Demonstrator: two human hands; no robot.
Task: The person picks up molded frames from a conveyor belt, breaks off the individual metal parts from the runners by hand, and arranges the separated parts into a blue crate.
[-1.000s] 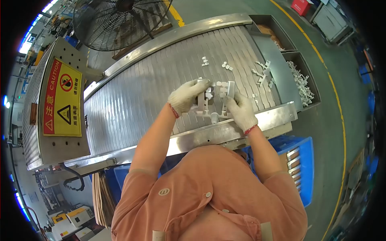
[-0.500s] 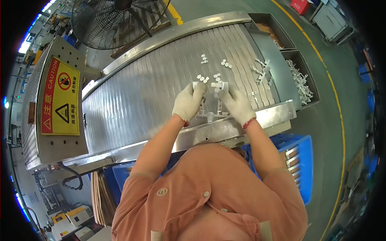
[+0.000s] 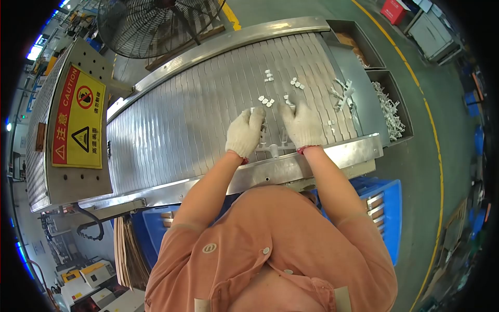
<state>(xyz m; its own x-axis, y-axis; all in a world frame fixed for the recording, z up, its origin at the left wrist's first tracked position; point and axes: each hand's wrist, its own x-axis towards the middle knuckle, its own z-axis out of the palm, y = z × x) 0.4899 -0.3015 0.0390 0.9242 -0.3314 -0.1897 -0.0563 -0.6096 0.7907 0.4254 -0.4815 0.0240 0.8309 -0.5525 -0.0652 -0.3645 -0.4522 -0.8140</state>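
Both gloved hands sit side by side over the near part of the conveyor [image 3: 171, 125], a ribbed metal belt that slopes away between steel side rails. The left hand [image 3: 244, 132] and the right hand [image 3: 302, 125] each curl around an upper end of a white plastic sprue [image 3: 270, 148], a branching frame whose stem and round hub show between and just below the two wrists, close to the near rail [image 3: 291, 165]. Fingers of both hands are closed on the frame, though how tightly cannot be told, since the gloves hide the contact. Just beyond the fingertips, small white caps [image 3: 265, 100] lie loose on the belt, with a second cluster [image 3: 297, 83] and a third [image 3: 268, 76] further up. To the right, near the belt's end, more sprue pieces [image 3: 343, 93] lie scattered, and beside them a metal bin [image 3: 403, 112] holds a pile of white scrap [image 3: 389, 110]. A second bin [image 3: 358, 39] stands beyond it. At the left, a yellow and red caution sign [image 3: 77, 125] is fixed to the machine housing, and a large fan [image 3: 156, 23] stands behind the belt. A blue crate [image 3: 387, 208] sits on the floor at the person's right, under the rail.
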